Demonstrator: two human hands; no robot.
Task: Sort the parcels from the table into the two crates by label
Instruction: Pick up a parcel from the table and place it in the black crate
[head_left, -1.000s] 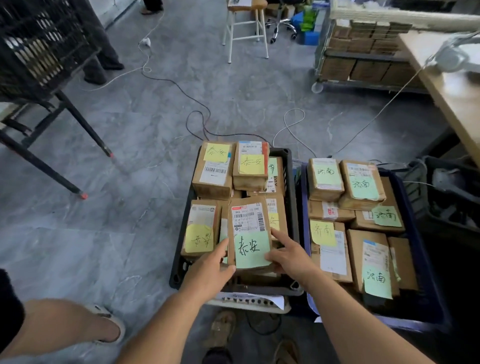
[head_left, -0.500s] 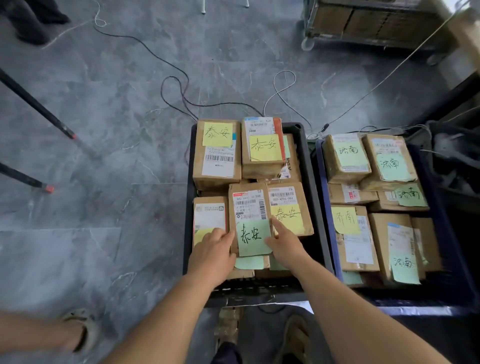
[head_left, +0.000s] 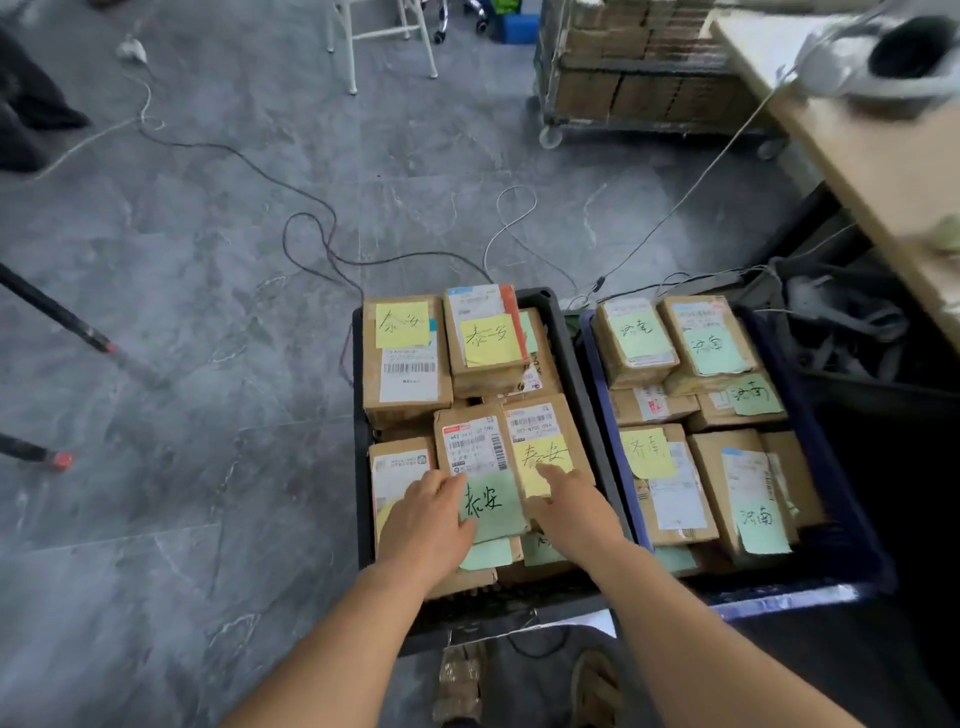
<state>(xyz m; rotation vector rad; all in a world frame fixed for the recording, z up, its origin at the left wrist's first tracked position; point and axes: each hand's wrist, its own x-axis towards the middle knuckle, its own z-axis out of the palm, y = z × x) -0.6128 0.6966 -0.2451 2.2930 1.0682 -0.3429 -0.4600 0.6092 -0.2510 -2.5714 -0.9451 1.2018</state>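
ok, biggest thing in my view is the grey tiled floor (head_left: 182, 364), with cables (head_left: 311, 228) looping across it. wooden table (head_left: 883, 171) edge runs down the right, a wheeled cart of cardboard boxes (head_left: 639, 78) behind it. two crates sit side by side on the floor, touching or nearly so: black crate (head_left: 571, 353) on the left, blue crate (head_left: 852, 519) on the right, both packed with brown parcels. black crate parcels carry yellow or green sticky notes with one handwritten word, blue crate ones carry a different word, mostly on green notes.

task parcel (head_left: 478, 467), the one with a barcode label and green note (head_left: 493, 504), lies flat on top of the stack in the near half of the black crate, just beside a parcel with a yellow note (head_left: 543, 457).

left hand (head_left: 426, 525) rests on the task parcel's left edge, fingers fairly straight, fingertips touching the green note, no curl round it. right hand (head_left: 571, 512) is at the parcel's right edge, index finger extended onto the yellow note, other fingers loose; i can't tell if the thumb is pressing the parcel's side.
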